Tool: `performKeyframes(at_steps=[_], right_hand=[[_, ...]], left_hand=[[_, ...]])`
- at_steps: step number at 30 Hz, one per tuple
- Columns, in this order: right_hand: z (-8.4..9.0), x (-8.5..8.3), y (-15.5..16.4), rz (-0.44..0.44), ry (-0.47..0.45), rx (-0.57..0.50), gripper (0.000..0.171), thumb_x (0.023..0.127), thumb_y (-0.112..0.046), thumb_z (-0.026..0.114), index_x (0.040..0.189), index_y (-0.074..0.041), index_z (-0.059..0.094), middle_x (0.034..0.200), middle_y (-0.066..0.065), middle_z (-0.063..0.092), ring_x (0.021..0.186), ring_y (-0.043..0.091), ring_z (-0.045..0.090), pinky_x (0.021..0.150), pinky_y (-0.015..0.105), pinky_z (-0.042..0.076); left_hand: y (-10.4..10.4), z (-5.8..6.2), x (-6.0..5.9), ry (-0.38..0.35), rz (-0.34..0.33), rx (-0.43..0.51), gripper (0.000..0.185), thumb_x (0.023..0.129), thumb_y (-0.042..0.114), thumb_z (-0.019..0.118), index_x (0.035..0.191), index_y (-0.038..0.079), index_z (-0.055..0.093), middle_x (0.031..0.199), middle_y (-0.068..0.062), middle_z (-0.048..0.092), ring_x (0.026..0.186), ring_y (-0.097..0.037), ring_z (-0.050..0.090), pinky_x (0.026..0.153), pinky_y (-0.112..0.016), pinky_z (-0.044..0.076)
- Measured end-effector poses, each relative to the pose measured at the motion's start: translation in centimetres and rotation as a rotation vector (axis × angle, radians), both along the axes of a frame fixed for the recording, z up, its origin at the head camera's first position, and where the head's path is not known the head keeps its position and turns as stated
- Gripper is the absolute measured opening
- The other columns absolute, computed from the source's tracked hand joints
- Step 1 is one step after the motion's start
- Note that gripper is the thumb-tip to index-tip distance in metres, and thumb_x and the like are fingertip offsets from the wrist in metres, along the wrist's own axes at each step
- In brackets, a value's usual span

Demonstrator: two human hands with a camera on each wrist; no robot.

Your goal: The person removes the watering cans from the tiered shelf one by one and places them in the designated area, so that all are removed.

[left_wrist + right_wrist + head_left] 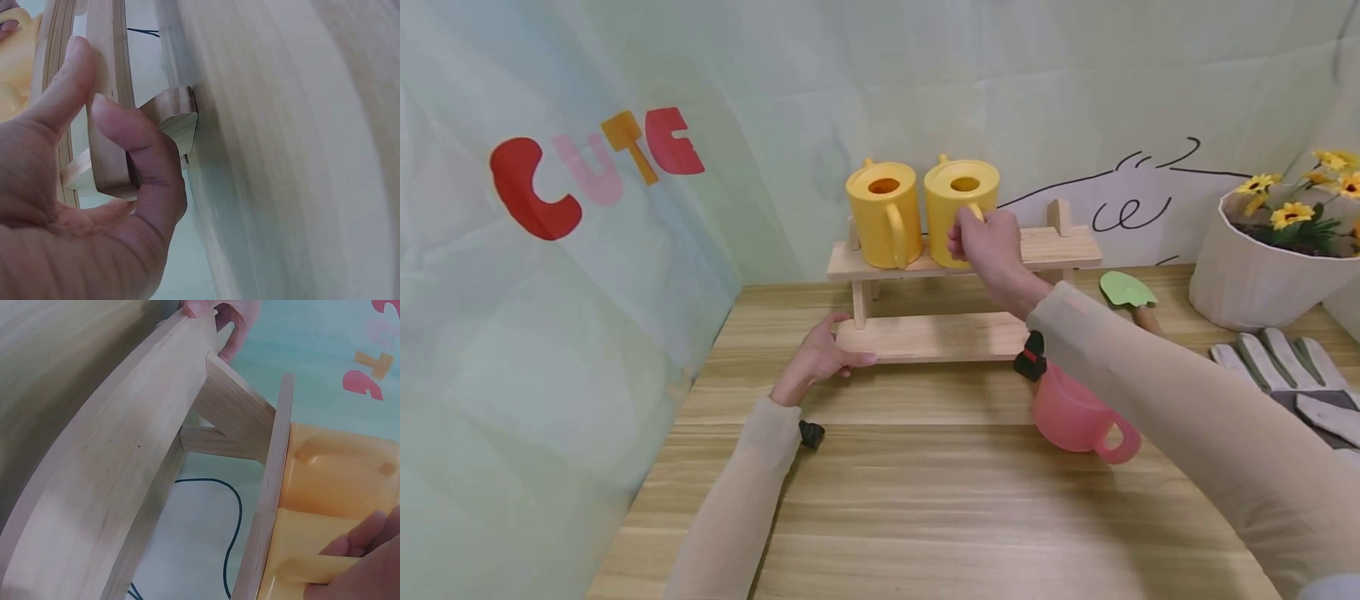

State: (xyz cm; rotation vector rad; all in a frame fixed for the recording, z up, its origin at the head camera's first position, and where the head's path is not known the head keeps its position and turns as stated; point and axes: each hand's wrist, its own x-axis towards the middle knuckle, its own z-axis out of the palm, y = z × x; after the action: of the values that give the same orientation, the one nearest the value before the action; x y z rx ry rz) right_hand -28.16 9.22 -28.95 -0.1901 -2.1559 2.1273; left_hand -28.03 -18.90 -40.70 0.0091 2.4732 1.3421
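A two-tier wooden shelf stand [936,337] stands at the back of the table. On its upper board sit two yellow watering cans side by side, the left can [868,229] with its handle toward me and the right can [940,200] beside it. My right hand [992,246] grips the right can's handle, fingers curled round it in the right wrist view. At the lower board's left end, my left hand [822,354] holds the wood between thumb and fingers; the left wrist view shows them round the board end [112,156].
A pink cup with a handle [1067,417] lies on the table, partly behind my right sleeve. To the right are a green-bladed trowel [1126,288], gardening gloves [1292,367] and a white pot [1247,271] of yellow flowers. A printed cloth [775,108] hangs behind.
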Motion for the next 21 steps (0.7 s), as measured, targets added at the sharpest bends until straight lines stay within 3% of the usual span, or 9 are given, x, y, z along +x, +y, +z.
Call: performKeyframes(at_steps=[4, 11, 21], right_hand=[[-0.2, -0.03, 0.14, -0.028, 0.023, 0.029, 0.032, 0.107, -0.022, 0.049, 0.081, -0.009, 0.064, 0.065, -0.006, 0.058, 0.07, 0.013, 0.057, 0.07, 0.022, 0.052], [-0.15, 0.19, 0.27, -0.069, 0.013, 0.097, 0.029, 0.108, -0.026, 0.048, 0.082, -0.014, 0.055, 0.077, -0.004, 0.055, 0.091, 0.018, 0.062, 0.082, 0.03, 0.051], [-0.26, 0.58, 0.21, -0.092, 0.026, 0.096, 0.032, 0.11, -0.029, 0.046, 0.083, -0.014, 0.053, 0.076, -0.003, 0.053, 0.086, 0.02, 0.06, 0.078, 0.029, 0.049]], left_hand=[[-0.02, -0.05, 0.02, 0.008, -0.004, 0.001, 0.105, 0.09, 0.018, 0.092, 0.171, 0.008, 0.026, 0.134, -0.027, 0.057, 0.06, -0.011, 0.058, 0.061, -0.023, 0.054], [-0.01, -0.1, -0.06, 0.008, 0.0, 0.013, 0.105, 0.089, 0.017, 0.093, 0.171, 0.008, 0.027, 0.134, -0.027, 0.057, 0.06, -0.011, 0.058, 0.061, -0.022, 0.054], [-0.08, -0.11, -0.05, 0.012, -0.013, 0.006, 0.104, 0.09, 0.018, 0.092, 0.17, 0.007, 0.026, 0.121, -0.021, 0.059, 0.06, -0.01, 0.058, 0.062, -0.023, 0.055]])
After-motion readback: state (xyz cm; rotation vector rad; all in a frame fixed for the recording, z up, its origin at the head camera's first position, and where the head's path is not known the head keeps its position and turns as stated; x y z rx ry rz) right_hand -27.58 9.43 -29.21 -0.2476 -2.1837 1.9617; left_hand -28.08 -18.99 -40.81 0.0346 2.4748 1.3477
